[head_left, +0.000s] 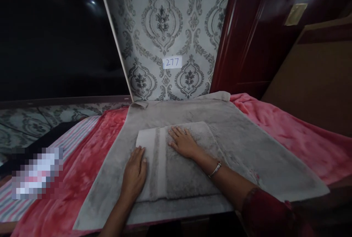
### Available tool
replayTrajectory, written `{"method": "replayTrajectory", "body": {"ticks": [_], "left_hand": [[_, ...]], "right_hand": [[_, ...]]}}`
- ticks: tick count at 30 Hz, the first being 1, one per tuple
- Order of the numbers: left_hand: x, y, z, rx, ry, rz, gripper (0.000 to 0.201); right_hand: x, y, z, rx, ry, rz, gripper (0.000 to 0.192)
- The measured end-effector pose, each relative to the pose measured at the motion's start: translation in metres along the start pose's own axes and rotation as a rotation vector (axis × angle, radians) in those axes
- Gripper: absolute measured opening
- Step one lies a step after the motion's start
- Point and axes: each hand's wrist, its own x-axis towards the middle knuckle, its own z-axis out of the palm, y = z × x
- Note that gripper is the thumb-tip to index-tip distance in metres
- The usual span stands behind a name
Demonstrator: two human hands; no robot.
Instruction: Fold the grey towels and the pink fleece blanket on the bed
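Towel (187, 171) below "277" label (172, 62)

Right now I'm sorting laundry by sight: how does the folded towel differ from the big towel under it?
The folded towel is a compact rectangle in layers; the big towel lies spread flat. The folded towel shows pale stripes along its left edge; the big towel looks plain. The left hand and right hand press flat on the folded one. Both are grey.

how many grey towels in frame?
2. A large towel lies spread flat over the pink blanket. A smaller folded towel sits on top of it, under the left hand and right hand. More could be hidden inside the fold.
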Motion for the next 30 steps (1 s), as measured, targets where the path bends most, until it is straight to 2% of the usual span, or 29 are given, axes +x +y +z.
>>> {"method": "replayTrajectory", "body": {"ticks": [5, 9, 16, 21, 25, 27, 30], "left_hand": [[0.001, -0.001, -0.001, -0.002, -0.013, 0.0, 0.047], [0.001, -0.003, -0.001, -0.001, -0.007, -0.007, 0.049], [0.002, -0.005, 0.002, -0.001, 0.002, 0.006, 0.054], [0.002, -0.007, 0.005, 0.002, 0.008, 0.021, 0.05], [0.002, -0.007, 0.005, 0.032, 0.0, 0.03, 0.05], [0.002, -0.006, 0.005, 0.042, -0.005, 0.035, 0.05], [0.002, -0.006, 0.004, 0.044, 0.001, 0.033, 0.049]], "right_hand": [[-0.003, 0.006, -0.008, 0.005, 0.045, 0.08, 0.064], [-0.011, 0.029, -0.017, -0.052, 0.066, 0.23, 0.063], [-0.056, 0.079, -0.019, -0.069, 0.037, 0.45, 0.068], [-0.084, 0.094, -0.019, -0.089, 0.006, 0.508, 0.069], [-0.077, 0.079, -0.032, -0.108, 0.078, 0.462, 0.068], [-0.062, 0.058, -0.036, -0.063, 0.117, 0.344, 0.067], [-0.03, 0.017, -0.032, 0.025, 0.108, 0.144, 0.066]]}}
